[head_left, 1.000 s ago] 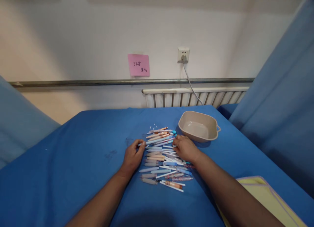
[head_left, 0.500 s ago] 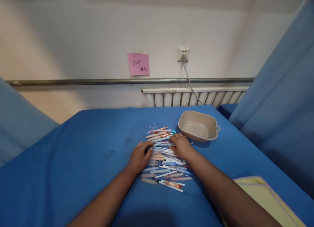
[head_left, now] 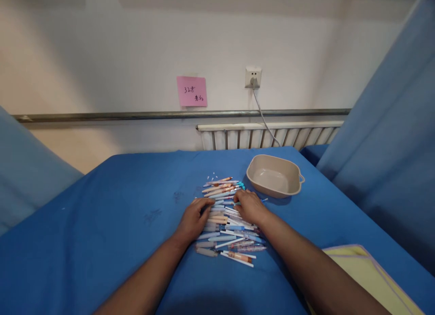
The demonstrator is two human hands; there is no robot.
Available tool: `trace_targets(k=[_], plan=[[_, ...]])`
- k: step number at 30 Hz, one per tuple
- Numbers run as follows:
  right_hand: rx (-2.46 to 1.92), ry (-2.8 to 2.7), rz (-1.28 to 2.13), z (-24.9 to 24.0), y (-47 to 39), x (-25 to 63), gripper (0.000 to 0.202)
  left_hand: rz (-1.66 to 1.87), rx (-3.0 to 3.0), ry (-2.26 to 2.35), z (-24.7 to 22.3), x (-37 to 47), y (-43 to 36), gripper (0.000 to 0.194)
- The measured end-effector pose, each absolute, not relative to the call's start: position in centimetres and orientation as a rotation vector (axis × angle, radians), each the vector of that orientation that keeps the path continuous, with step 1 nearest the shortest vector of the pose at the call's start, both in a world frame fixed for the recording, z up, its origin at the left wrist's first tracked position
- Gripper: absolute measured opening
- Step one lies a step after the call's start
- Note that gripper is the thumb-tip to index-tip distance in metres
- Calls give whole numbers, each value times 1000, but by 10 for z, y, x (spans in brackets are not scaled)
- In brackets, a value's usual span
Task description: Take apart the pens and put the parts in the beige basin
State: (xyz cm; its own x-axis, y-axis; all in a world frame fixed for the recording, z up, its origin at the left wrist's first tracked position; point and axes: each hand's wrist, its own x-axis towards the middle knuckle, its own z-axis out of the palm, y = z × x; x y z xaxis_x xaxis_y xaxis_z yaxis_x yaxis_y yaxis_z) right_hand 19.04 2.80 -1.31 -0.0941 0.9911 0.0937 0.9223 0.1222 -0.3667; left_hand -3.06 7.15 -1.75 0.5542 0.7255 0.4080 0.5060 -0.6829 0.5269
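Observation:
A long heap of pens (head_left: 220, 238), white, pale blue, peach and clear, lies across the blue-covered surface in rough rows. At the heap's left side rests my left hand (head_left: 193, 217), thumb and fingers apart, fingertips against the pen ends. My right hand (head_left: 250, 207) lies over the right ends with its fingers curled down onto a pen. A bluish pen tip (head_left: 264, 199) sticks out beyond that hand. The fingertips' exact hold is partly hidden. Beyond my hands lie orange and peach pens (head_left: 219, 188), some with turquoise ends.
A beige plastic basin (head_left: 275, 192) stands just beyond my right hand. Small white bits (head_left: 213, 175) lie behind the pens. A folded yellow cloth (head_left: 363, 274) is at the lower right. Blue curtains (head_left: 384, 124) hang at both sides; a radiator (head_left: 234, 138) lines the wall behind.
My right hand has shifted slightly down and left over the pens, and its fingers are more curled. My left hand is nearly still. More turquoise pen ends show beyond the right hand.

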Motion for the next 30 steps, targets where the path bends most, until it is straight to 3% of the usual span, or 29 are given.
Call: trace_targets(k=[14,18,23,30], plan=[[-1799,-2071,262,-14,29,197,24,903,2367,1082,-23,-33,75,28],[-1666,-2090,337,-12,25,197,23,1034,2297,1118,-15,-33,73,40],[-1507,-2146,432,-13,21,190,18,939,2360,998,-11,-31,69,21],[-1376,-2087,397,-19,22,186,16,918,2373,1033,-7,-29,63,21]])
